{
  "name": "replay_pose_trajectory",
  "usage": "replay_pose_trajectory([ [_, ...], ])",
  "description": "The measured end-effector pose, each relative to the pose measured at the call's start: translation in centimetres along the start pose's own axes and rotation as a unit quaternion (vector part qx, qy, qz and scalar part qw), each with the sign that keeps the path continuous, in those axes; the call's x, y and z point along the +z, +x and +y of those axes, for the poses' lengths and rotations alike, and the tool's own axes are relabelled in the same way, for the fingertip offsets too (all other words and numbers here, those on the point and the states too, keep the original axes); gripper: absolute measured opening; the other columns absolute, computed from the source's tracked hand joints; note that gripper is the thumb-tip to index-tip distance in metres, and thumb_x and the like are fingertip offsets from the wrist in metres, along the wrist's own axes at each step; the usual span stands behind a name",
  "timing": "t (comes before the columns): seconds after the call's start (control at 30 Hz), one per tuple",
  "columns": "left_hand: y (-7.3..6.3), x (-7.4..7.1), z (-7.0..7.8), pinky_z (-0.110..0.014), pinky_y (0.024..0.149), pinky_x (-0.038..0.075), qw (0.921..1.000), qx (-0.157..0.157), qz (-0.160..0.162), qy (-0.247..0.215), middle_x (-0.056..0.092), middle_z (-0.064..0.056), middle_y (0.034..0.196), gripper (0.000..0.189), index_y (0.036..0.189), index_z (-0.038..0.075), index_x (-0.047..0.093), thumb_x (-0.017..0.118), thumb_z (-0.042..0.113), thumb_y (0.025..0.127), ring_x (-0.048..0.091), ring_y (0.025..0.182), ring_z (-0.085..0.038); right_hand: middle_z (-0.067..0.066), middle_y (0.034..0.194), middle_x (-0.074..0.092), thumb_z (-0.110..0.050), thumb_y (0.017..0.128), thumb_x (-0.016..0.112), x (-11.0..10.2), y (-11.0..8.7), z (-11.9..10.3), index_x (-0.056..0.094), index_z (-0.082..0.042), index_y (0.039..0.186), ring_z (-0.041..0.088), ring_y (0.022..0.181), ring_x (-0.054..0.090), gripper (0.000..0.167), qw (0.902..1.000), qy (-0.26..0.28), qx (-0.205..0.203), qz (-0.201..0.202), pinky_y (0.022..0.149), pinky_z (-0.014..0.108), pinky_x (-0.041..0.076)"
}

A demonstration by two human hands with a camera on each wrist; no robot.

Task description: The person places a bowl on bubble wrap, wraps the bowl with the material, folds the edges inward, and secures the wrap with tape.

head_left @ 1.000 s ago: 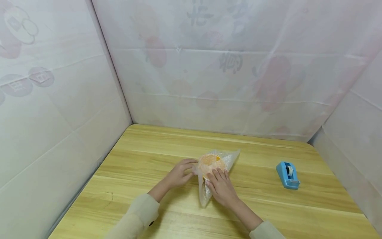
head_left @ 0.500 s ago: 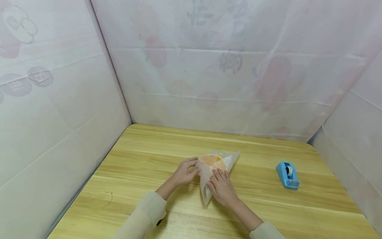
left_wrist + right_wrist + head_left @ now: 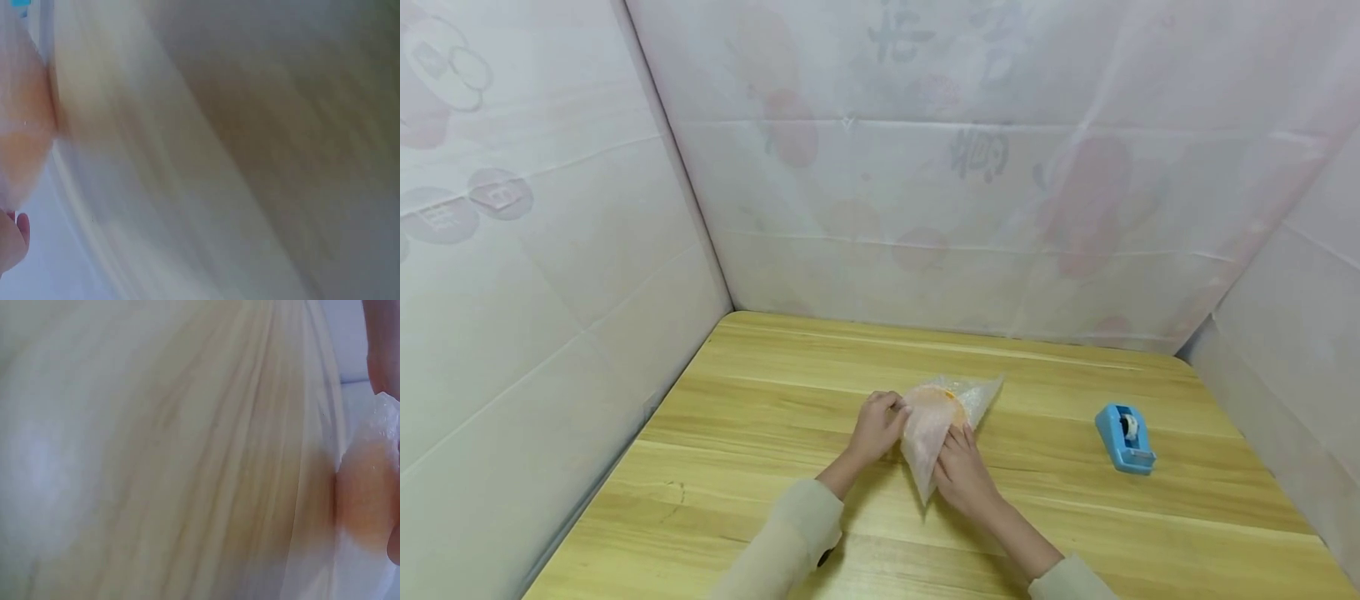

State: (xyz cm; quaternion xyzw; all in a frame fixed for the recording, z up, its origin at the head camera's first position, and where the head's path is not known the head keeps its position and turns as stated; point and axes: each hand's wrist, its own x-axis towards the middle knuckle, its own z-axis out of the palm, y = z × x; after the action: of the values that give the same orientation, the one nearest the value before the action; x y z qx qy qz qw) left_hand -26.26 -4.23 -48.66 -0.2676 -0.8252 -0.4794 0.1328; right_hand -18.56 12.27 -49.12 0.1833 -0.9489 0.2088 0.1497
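Observation:
In the head view, a sheet of clear bubble wrap (image 3: pixel 923 442) lies folded over a round orange object (image 3: pixel 958 407) on the table. Only part of the orange rim shows uncovered; its exact kind is hidden. My left hand (image 3: pixel 878 429) pinches the wrap at its left edge. With fairly straight fingers, my right hand (image 3: pixel 964 473) presses on the near right side of the bundle, beside the folded flap. One wrap corner points toward me, another to the far right. The right wrist view catches the orange bundle (image 3: pixel 369 494) at its right edge.
A blue tape dispenser (image 3: pixel 1125 439) with a roll of tape stands on the right of the wooden table (image 3: pixel 760 375). Pale printed cloth walls (image 3: pixel 865 208) enclose the table at the back and both sides.
My left hand has moved right and taken the wrap's left edge, drawing the flap further over the orange object. The right hand has shifted slightly, staying on the bundle.

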Motion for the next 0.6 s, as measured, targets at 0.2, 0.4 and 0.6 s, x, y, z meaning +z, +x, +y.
replay_pose_trajectory([
  [0.2, 0.0, 0.9, 0.4, -0.028, 0.075, 0.053, 0.9985, -0.024, 0.029, 0.040, 0.066, -0.010, 0.086, 0.012, 0.088, 0.001, 0.064, 0.060, 0.012, 0.089, 0.057, 0.089, -0.022, 0.010, 0.083, 0.065, -0.002, 0.096, 0.039, -0.8, 0.5, 0.1, 0.061, 0.001, 0.082, 0.027, 0.093, 0.062, 0.027, 0.9592, 0.262, 0.086, 0.060, 0.113, 0.058, 0.011],
  [0.4, 0.0, 1.5, 0.6, -0.024, 0.072, 0.051, 0.9959, -0.039, 0.059, 0.058, 0.063, -0.008, 0.084, 0.009, 0.088, 0.003, 0.065, 0.062, 0.011, 0.087, 0.055, 0.084, -0.018, 0.007, 0.070, 0.063, -0.005, 0.091, 0.055, -0.6, 0.6, 0.2, 0.058, -0.002, 0.071, 0.016, 0.083, 0.064, 0.020, 0.9340, 0.308, 0.131, 0.126, 0.113, 0.048, 0.023],
  [0.6, 0.0, 1.8, 0.6, -0.022, 0.066, 0.048, 0.9935, -0.048, 0.068, 0.078, 0.060, -0.006, 0.078, 0.016, 0.100, 0.004, 0.064, 0.063, 0.012, 0.086, 0.054, 0.081, -0.017, 0.007, 0.081, 0.065, 0.002, 0.080, 0.066, 0.0, 0.7, 0.3, 0.058, -0.006, 0.065, 0.007, 0.072, 0.057, 0.019, 0.9469, 0.240, 0.109, 0.184, 0.072, 0.026, 0.055],
])
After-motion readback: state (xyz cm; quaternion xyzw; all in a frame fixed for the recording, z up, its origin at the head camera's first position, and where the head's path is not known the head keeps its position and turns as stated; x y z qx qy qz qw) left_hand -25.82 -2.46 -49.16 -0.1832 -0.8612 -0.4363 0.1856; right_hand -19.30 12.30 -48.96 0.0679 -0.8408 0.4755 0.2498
